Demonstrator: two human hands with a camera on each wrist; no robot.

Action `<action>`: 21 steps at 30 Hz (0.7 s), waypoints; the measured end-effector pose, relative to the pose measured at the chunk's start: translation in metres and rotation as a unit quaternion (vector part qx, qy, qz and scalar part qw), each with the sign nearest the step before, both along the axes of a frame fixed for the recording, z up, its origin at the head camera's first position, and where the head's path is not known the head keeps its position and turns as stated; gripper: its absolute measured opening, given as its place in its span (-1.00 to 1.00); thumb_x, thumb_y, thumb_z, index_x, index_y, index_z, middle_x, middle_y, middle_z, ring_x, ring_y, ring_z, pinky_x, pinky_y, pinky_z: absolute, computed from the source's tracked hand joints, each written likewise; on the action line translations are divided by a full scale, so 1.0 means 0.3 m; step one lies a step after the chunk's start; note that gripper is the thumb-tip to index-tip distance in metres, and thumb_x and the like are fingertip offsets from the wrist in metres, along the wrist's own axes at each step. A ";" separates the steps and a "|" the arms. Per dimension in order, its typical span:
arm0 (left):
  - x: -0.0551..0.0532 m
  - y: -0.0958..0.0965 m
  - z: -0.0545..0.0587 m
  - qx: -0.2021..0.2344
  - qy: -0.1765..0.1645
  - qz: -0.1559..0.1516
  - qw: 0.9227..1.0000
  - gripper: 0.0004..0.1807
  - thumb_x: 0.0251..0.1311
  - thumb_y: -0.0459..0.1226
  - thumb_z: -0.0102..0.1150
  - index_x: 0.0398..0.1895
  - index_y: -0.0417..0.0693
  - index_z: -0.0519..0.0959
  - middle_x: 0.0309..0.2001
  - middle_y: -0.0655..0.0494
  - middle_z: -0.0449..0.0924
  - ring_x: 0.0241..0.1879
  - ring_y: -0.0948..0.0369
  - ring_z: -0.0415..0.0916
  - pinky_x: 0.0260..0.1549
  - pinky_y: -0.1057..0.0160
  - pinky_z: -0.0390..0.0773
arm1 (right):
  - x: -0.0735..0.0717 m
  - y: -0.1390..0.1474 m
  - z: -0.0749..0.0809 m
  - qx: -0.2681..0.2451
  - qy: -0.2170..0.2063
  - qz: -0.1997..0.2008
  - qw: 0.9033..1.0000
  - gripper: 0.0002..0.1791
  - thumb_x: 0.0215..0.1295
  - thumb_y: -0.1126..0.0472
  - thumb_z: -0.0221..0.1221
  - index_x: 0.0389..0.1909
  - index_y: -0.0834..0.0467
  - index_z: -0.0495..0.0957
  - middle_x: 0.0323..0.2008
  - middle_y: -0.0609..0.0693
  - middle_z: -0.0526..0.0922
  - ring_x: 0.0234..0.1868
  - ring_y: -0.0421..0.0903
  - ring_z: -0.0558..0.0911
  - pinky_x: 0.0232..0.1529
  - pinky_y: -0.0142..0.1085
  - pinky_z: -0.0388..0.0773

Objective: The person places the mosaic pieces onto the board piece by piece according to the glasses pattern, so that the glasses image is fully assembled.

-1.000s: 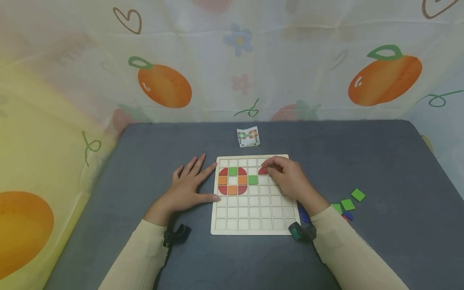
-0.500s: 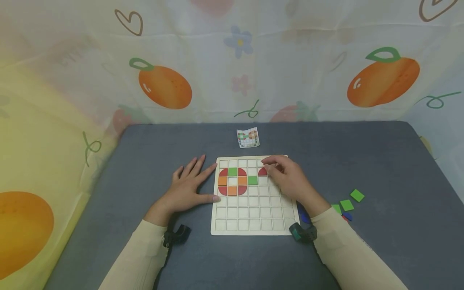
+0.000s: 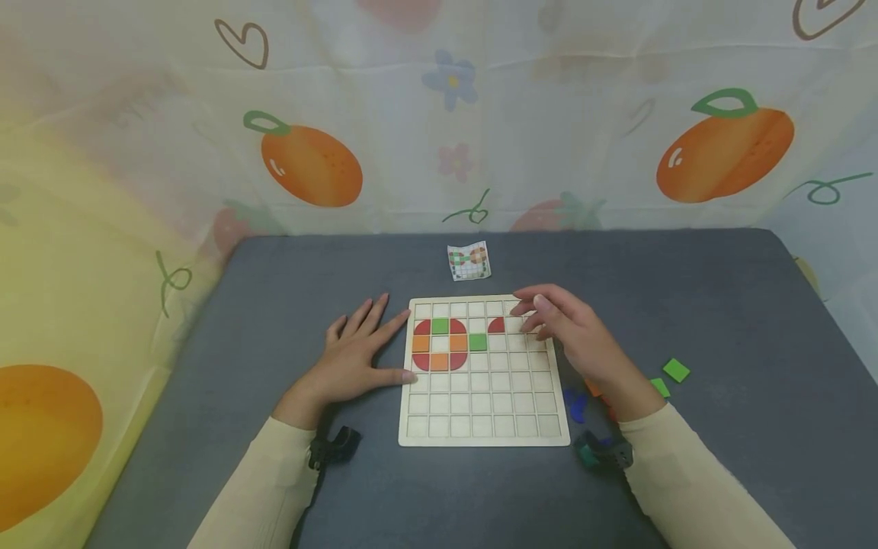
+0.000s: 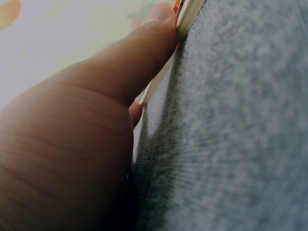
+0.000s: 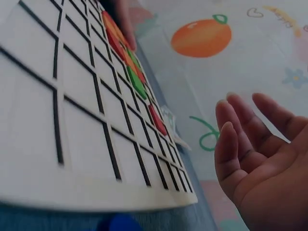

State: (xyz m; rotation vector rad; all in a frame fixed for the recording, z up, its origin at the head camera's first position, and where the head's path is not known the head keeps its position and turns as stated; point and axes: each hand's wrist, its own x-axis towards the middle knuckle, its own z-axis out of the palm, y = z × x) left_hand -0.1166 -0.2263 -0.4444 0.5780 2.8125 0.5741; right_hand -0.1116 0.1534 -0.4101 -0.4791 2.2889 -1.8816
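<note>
- While your left hand (image 3: 353,370) lies spread at the left of the pale gridded board (image 3: 480,424), its fingers are straight and wide apart, with the thumb over the board's left edge and the index fingertip at the upper left corner
- Your right hand (image 3: 576,335) hangs over the board's upper right part, its fingers loosely bent and parted; the right wrist view shows the palm and fingers raised apart from the board
- The board lies flat on the grey surface (image 3: 357,496), in front of you
- In its upper left, a ring of pieces surrounds one bare cell: red rounded pieces (image 3: 458,361) at the four corners, a green tile (image 3: 440,325) at the top, orange tiles (image 3: 439,361) at the left, right and bottom
- Just right of the ring sits a second green tile (image 3: 478,341); beyond it, one row higher, is a single red quarter-round (image 3: 497,325)
- Past the board's far edge lies a small printed card (image 3: 469,261)
- Near your right forearm lie loose green tiles (image 3: 676,370), blue pieces (image 3: 577,409) and orange ones (image 3: 593,388), partly hidden
- Behind hangs a cloth (image 3: 398,99) printed with oranges
</note>
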 end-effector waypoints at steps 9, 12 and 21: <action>0.002 -0.003 0.001 -0.003 -0.002 0.003 1.000 0.24 0.14 0.43 0.43 0.80 0.31 0.07 0.79 0.01 -0.33 0.73 -0.10 -0.42 0.48 -0.42 -0.35 | 0.052 0.127 -0.011 -0.055 0.014 0.041 0.998 -0.40 0.84 0.03 -0.28 0.42 0.43 0.42 0.12 0.27 0.63 0.02 0.07 0.65 0.04 -0.27 0.59; 0.001 -0.003 -0.001 -0.004 -0.001 0.003 1.000 0.24 0.14 0.44 0.41 0.80 0.32 0.06 0.79 0.02 -0.33 0.73 -0.09 -0.42 0.48 -0.42 -0.35 | 0.066 0.179 -0.023 -0.066 0.022 0.047 0.997 -0.40 0.85 0.00 -0.32 0.43 0.34 0.46 0.13 0.23 0.64 0.03 0.06 0.66 0.07 -0.26 0.57; -0.001 -0.002 -0.005 -0.003 0.001 0.000 1.000 0.23 0.16 0.44 0.40 0.80 0.33 0.04 0.79 0.03 -0.34 0.74 -0.08 -0.42 0.48 -0.42 -0.35 | 0.112 0.304 -0.066 0.041 0.095 -0.016 0.994 -0.61 0.70 0.40 -0.04 0.41 0.35 0.48 0.12 0.10 0.70 0.12 -0.16 0.68 0.16 -0.49 0.50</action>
